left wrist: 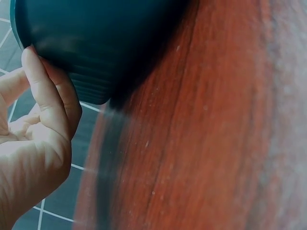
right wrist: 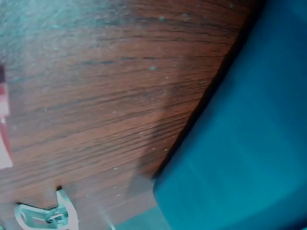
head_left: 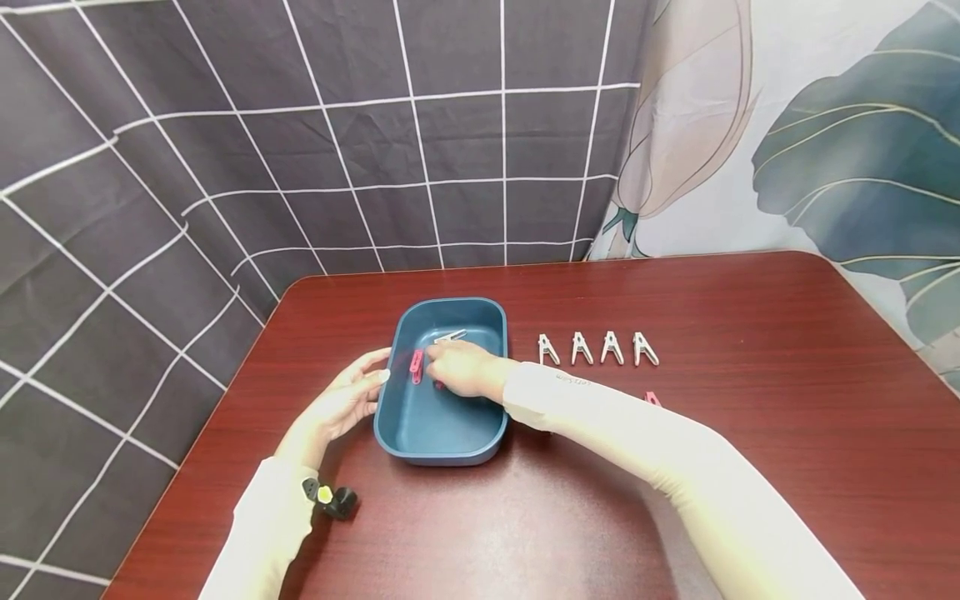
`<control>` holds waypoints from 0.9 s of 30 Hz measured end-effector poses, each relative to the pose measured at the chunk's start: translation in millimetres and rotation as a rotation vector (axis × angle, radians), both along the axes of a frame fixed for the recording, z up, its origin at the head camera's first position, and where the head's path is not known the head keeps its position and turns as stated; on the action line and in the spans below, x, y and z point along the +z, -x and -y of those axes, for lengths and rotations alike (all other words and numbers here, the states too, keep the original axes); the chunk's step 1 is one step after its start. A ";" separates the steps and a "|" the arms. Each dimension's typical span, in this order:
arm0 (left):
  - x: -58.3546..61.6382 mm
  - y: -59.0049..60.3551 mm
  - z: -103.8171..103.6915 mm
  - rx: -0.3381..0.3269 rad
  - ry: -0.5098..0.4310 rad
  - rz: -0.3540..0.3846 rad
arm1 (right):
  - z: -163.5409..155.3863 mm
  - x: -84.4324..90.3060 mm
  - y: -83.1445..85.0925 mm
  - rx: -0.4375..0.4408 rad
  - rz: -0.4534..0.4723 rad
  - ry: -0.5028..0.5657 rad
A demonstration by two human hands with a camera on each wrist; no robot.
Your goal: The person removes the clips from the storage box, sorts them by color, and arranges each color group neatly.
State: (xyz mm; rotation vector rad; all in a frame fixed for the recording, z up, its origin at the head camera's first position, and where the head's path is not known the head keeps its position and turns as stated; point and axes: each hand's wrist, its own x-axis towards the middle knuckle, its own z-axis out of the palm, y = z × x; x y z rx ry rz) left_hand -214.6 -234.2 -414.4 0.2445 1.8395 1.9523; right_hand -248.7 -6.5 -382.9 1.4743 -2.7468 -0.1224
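A dark blue tray [head_left: 390, 417] stands on the red-brown table [head_left: 750, 375]. My left hand [head_left: 352, 398] rests against the tray's left outer wall, fingers loosely bent; the left wrist view shows a fingertip [left wrist: 29, 55] at the tray rim [left wrist: 96, 38]. My right hand [head_left: 459, 368] is inside the tray, fingers curled over a red clip [head_left: 438, 385] that mostly hides beneath it. Another red clip [head_left: 416, 367] lies just left of its fingertips, and a white clip [head_left: 450, 337] lies at the tray's far end.
Several white clips [head_left: 596, 348] lie in a row right of the tray. A red clip [head_left: 652, 398] peeks out behind my right forearm. The right wrist view shows the tray wall [right wrist: 249, 143], a white clip [right wrist: 48, 215] and a red edge [right wrist: 4, 129]. Curtains hang behind.
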 end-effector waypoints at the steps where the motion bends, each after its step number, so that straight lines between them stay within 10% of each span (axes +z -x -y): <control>1: 0.3 0.0 -0.1 -0.001 0.000 0.000 | -1.0 -0.2 0.1 0.016 -0.021 -0.001; 27: -4.9 1.8 3.1 -0.031 -0.047 -0.036 | -5.6 2.3 -1.1 0.193 -0.041 0.109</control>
